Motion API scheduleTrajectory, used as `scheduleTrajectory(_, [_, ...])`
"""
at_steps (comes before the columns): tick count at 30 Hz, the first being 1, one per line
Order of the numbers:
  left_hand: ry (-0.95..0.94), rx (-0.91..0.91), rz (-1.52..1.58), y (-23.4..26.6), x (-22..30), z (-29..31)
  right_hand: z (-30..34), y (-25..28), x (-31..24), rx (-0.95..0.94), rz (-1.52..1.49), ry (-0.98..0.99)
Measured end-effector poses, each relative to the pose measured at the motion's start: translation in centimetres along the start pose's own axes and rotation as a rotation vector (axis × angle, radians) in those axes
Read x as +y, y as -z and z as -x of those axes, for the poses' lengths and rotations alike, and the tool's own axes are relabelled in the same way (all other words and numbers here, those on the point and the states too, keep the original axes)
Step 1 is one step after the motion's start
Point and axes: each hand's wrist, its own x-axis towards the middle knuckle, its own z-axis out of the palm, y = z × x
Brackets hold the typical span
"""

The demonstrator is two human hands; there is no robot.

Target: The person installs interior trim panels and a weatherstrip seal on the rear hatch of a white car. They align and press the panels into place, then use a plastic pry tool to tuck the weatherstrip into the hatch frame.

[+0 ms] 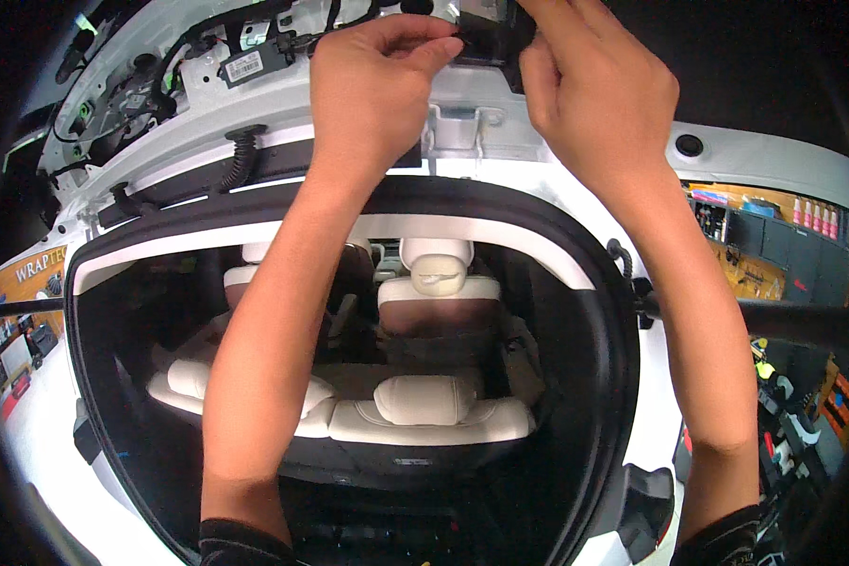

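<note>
Both my arms reach up to the raised white tailgate (500,137) of a car. My left hand (373,90) is closed, with thumb and fingertips pinched beside a dark part (486,42) on the tailgate's inner side. Whatever sits in that pinch is too small to make out. To the right of the dark part, my right hand (602,94) has its fingers bent, and the upper ones run out at the picture's top edge. It lies against a large black panel (745,71); its fingers hide what they grip.
Wiring and a small labelled module (255,66) show on the exposed tailgate at left, above a ribbed black cable sleeve (241,158). Below gapes the boot opening with its black seal (623,396) and beige seats (429,420). A gas strut (783,321) crosses at right, near grey cabinets (774,245).
</note>
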Motion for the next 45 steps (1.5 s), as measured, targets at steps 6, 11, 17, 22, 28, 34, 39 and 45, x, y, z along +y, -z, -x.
scheduleTrajectory(6, [-0.017,0.043,-0.069,-0.6,0.2,-0.7,0.4,-1.0,0.6,0.131,-0.054,0.055])
scheduleTrajectory(11, [-0.005,0.089,-0.12,-1.4,0.7,-0.3,0.5,-1.1,0.5,0.162,-0.074,0.052])
scheduleTrajectory(17, [-0.023,0.138,-0.29,-1.4,0.5,-0.6,0.4,-0.9,0.8,0.142,-0.068,0.07])
scheduleTrajectory(22, [0.121,0.043,-0.081,-1.7,0.5,-0.5,0.4,-1.9,2.1,0.21,-0.126,0.089])
scheduleTrajectory(28, [0.086,-0.001,0.079,0.1,-0.5,-0.2,-0.1,0.8,0.4,0.071,-0.505,-0.189])
scheduleTrajectory(34, [0.155,-0.105,0.186,1.0,4.7,3.5,1.0,2.0,1.2,-0.142,-0.443,-0.034])
scheduleTrajectory(39, [0.451,-0.42,0.881,3.8,4.3,5.4,1.6,4.3,-1.8,-0.336,-0.747,-0.215])
scheduleTrajectory(45, [0.499,-0.467,1.126,4.1,4.3,6.8,2.9,4.4,-4.5,-0.176,-0.994,-0.563])
